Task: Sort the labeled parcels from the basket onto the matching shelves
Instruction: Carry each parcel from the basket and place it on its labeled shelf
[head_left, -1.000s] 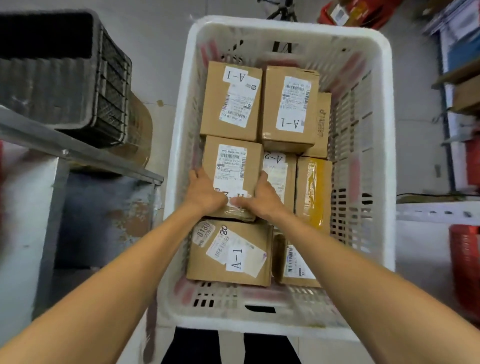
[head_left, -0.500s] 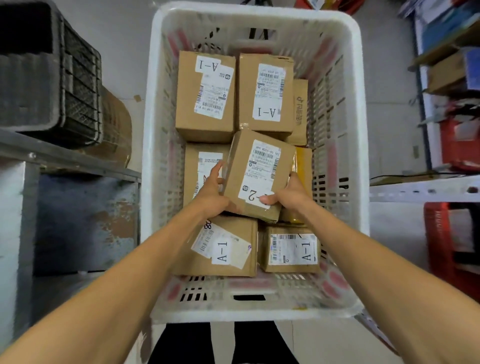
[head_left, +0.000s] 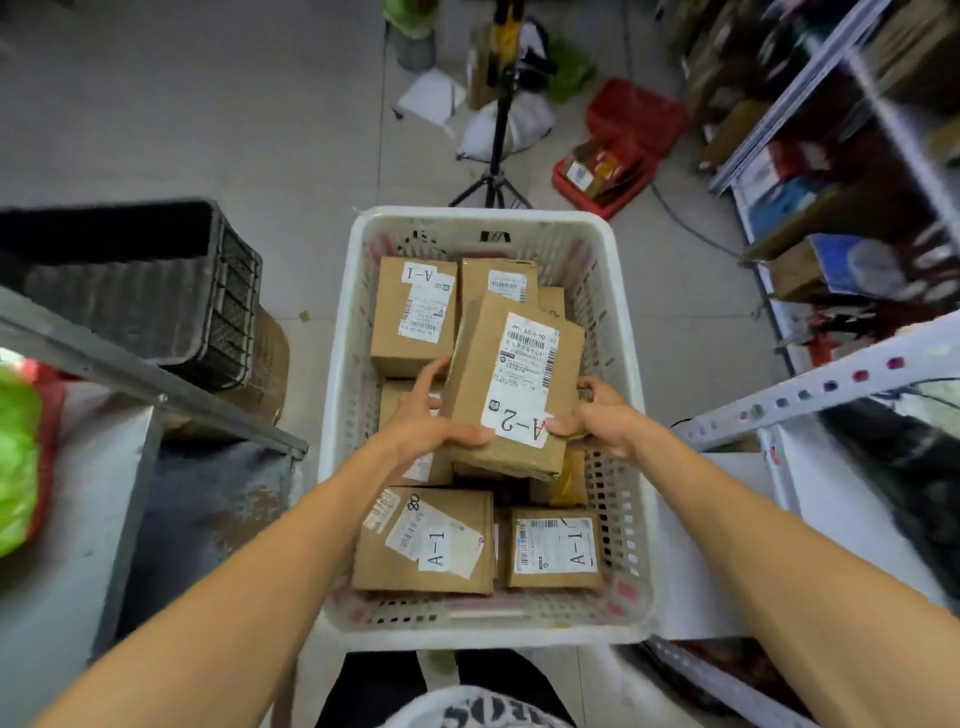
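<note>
A white plastic basket (head_left: 631, 395) stands on the floor in front of me, holding several brown cardboard parcels. I hold one parcel labeled A-2 (head_left: 511, 384) lifted above the others, tilted. My left hand (head_left: 428, 421) grips its left near corner and my right hand (head_left: 597, 415) grips its right side. Below it lie parcels labeled A-1: one at the near left (head_left: 426, 540), one at the near right (head_left: 556, 548), one at the far left (head_left: 415, 312). Another parcel (head_left: 501, 280) at the far end is partly hidden by the lifted one.
A grey metal shelf (head_left: 145, 384) stands at my left with a black crate (head_left: 156, 291) on it. A white metal shelf rack (head_left: 810, 400) runs along the right, stocked with goods. A tripod (head_left: 496, 156) and a red tray (head_left: 618, 150) sit on the floor beyond the basket.
The A-2 parcel has been picked from the middle of the basket and raised higher above the others. My head has tilted up, showing more floor and shelves.
</note>
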